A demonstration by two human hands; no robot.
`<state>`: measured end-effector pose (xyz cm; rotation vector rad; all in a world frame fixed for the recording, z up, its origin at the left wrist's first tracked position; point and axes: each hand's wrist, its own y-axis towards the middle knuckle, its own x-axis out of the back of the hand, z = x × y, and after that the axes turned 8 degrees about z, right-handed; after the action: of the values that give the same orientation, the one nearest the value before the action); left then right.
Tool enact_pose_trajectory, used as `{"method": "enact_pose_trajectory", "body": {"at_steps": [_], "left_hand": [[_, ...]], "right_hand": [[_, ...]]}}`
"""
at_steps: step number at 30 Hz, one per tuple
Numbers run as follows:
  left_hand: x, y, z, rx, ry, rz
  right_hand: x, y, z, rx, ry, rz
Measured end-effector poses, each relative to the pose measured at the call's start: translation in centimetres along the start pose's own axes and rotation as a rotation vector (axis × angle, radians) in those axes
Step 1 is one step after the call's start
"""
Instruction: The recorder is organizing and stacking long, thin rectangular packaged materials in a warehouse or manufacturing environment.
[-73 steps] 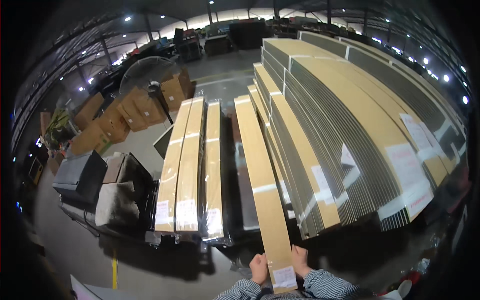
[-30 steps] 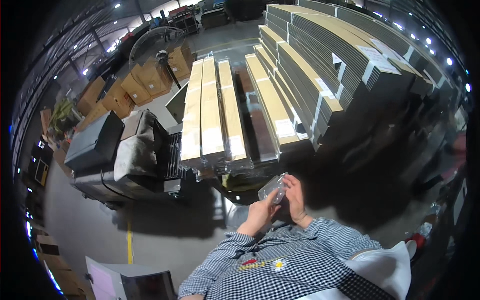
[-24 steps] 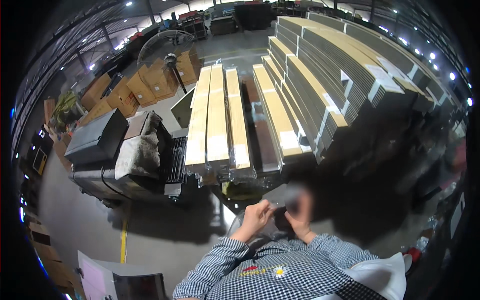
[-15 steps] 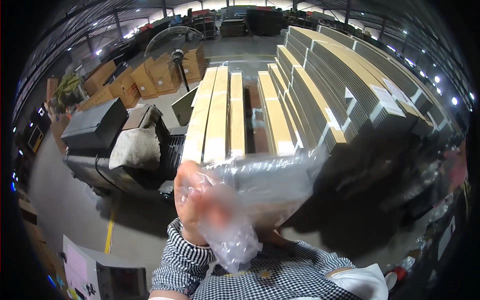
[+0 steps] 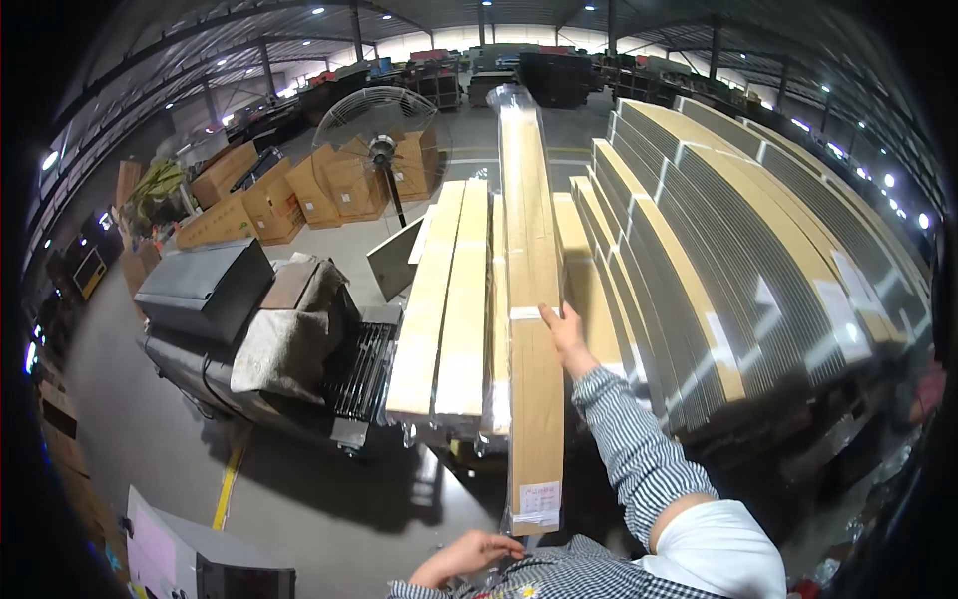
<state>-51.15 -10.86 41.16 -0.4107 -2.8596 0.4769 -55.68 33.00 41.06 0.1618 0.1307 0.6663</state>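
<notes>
A long, narrow cardboard package (image 5: 536, 399) in clear plastic wrap points away from me, its near end by my body. Near that end are a white label (image 5: 539, 499) and some bunched plastic. My right hand (image 5: 567, 337) grips the package's right edge about midway, thumb on top and the other fingers partly hidden. Low in the view, my left hand (image 5: 477, 552) is closed with curled fingers beside the near left corner; what it holds, if anything, is hidden. Similar wrapped long packages (image 5: 427, 329) lie just left of this one.
Tall stacks of flat cardboard (image 5: 699, 240) rise on the right. To the left stand a dark machine (image 5: 215, 285) with a cloth (image 5: 279, 344) over it and a roller section (image 5: 361, 369). Farther back are a large fan (image 5: 382, 150) and several cartons (image 5: 274, 205).
The near end of the plastic-wrapped package has moved down and away from my view, and the package now stretches forward. My left hand has dropped lower; my right hand has come into sight on its edge.
</notes>
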Motion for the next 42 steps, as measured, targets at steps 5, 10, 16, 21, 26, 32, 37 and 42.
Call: {"method": "enact_pose_trajectory", "body": {"at_steps": [5, 10, 16, 21, 26, 32, 37, 42], "left_hand": [[3.4, 3.5, -3.1, 0.076, 0.074, -0.333], [6.2, 8.4, -0.4, 0.22, 0.127, -0.609], [7.1, 12.1, 1.3, 0.096, 0.185, -0.805], [5.9, 10.5, 2.1, 0.029, -0.03, -0.756], [4.6, 6.9, -2.5, -0.173, -0.232, -0.873], [0.5, 4.8, -9.1, -0.449, -0.253, -0.915], [-1.6, 1.5, -7.4, -0.458, -0.245, -1.021], [-4.5, 0.8, -8.1, -0.489, -0.343, -0.966]], "right_hand": [[2.2, 12.6, -7.8, -0.285, 0.299, 0.069], [-2.4, 15.0, -12.7, -0.524, 0.41, 0.1], [-1.1, 6.1, -12.5, -0.237, -0.176, 0.003], [4.6, -7.3, -7.2, 0.14, -0.955, 0.002], [10.0, -14.2, -7.2, -0.002, -1.32, -0.153], [8.8, -15.4, -3.9, -0.21, -1.409, -0.21], [7.9, -29.3, -0.7, -0.058, -1.289, -0.035], [0.4, -37.5, 10.8, -0.06, -0.014, 0.476]]}}
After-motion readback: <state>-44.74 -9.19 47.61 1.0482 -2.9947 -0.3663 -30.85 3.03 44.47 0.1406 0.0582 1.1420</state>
